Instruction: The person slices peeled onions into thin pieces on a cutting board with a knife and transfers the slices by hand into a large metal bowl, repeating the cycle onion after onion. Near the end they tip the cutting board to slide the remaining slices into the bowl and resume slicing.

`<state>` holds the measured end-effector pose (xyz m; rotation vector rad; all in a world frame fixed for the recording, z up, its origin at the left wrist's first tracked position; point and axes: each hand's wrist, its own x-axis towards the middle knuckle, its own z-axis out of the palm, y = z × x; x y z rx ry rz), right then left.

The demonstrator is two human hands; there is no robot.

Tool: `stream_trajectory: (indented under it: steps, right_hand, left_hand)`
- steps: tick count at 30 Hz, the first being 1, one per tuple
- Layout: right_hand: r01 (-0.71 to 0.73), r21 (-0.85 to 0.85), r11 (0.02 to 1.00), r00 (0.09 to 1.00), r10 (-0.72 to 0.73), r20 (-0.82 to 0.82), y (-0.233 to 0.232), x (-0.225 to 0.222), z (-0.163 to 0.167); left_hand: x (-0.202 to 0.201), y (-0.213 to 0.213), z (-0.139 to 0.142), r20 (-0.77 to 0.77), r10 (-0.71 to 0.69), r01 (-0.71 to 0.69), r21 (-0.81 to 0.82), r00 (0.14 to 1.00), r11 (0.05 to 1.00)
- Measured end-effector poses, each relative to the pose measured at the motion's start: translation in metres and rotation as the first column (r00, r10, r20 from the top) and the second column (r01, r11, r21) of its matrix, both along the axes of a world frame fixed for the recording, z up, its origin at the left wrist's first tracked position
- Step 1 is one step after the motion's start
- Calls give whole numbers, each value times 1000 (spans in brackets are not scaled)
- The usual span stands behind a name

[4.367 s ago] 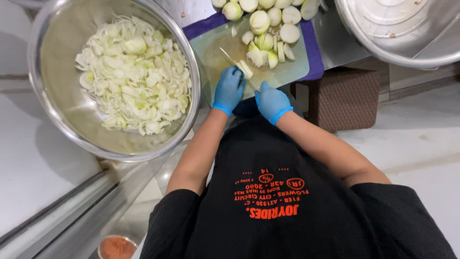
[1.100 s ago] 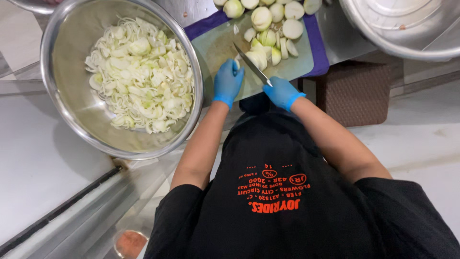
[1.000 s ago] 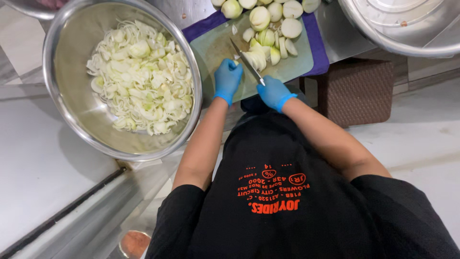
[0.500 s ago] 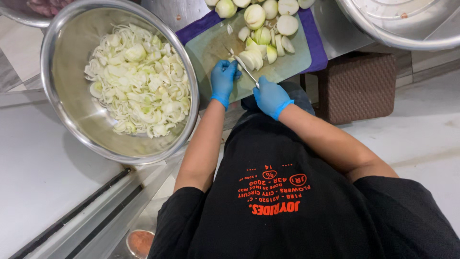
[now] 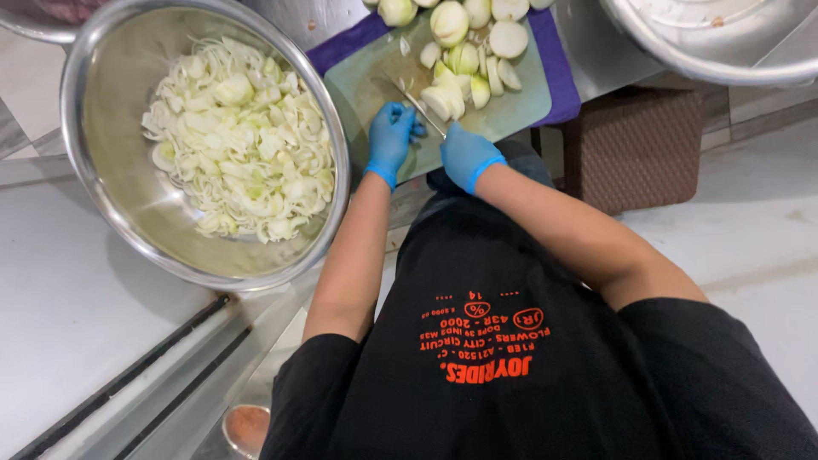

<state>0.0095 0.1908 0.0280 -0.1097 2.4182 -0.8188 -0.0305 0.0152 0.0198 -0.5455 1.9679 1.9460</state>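
On cutting board (image 5: 520,106): right hand (image 5: 464,155) grips knife (image 5: 419,104); left hand (image 5: 391,138) loosely curled, empty, touching board.

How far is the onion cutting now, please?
Much looks done: the steel bowl holds many sliced onions. In hand: the right hand holds a knife, the left hand beside it. Left: peeled onions on the cutting board.

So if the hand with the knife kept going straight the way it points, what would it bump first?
The right hand in its blue glove would probably meet the pale peeled onion halves on the green cutting board first; depth is hard to judge.
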Motion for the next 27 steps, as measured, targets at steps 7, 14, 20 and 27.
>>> stream_trajectory:
  steps: [7,14,20,27]
  right_hand:
    - [-70,-52,996,997,69,-21,16,7,27]
    - [-19,-34,999,1000,19,6,3,14,21]
    - [30,131,991,998,-21,-67,-32,11,-13]
    - [-72,-84,994,994,65,-90,19,11,-19]
  left_hand:
    - [5,-4,-3,-16,74,-71,131,997,989]
    - [6,-6,-1,-24,4,-2,81,1000,997]
    - [11,-5,1,-36,-21,23,55,999,998]
    - [14,7,1,-71,89,-88,5,994,996]
